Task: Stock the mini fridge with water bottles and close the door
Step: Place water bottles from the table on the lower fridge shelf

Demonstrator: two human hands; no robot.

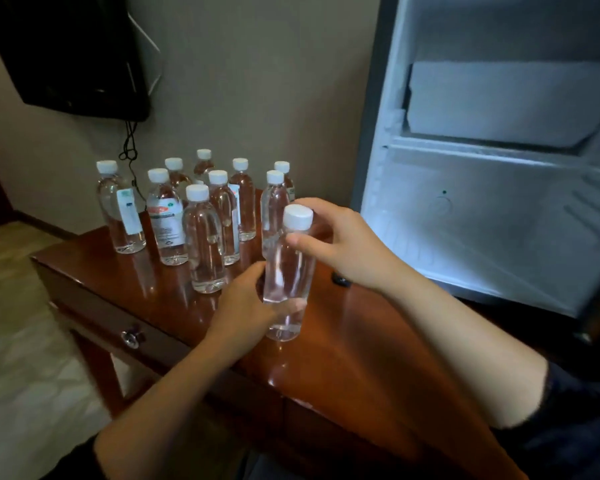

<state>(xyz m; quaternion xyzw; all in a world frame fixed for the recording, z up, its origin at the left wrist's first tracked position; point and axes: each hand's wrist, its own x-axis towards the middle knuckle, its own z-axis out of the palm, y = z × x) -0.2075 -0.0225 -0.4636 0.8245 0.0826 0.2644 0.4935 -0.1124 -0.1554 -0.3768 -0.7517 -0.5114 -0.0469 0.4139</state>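
Left hand [245, 308] low, right hand [349, 244] high on 1 bottle [289, 271] (near upright)

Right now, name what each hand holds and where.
One clear plastic white-capped water bottle: left hand round its lower body, right hand just under the cap.

Seen only as a smear through the gripped bottle [289, 271]: the far, wrapped-round part of the left hand [243, 306]. Just right of the grip, half hidden under the right hand [340, 244]: a small dark thing [340, 280], too blurred to identify. Beyond the grip to the left, unreadable print on a label [165, 216]; rear bottles [203, 164] partly masked by front bottles [204, 244]. Right of the grip, cut off by the top and right edges: the fridge [499, 209].
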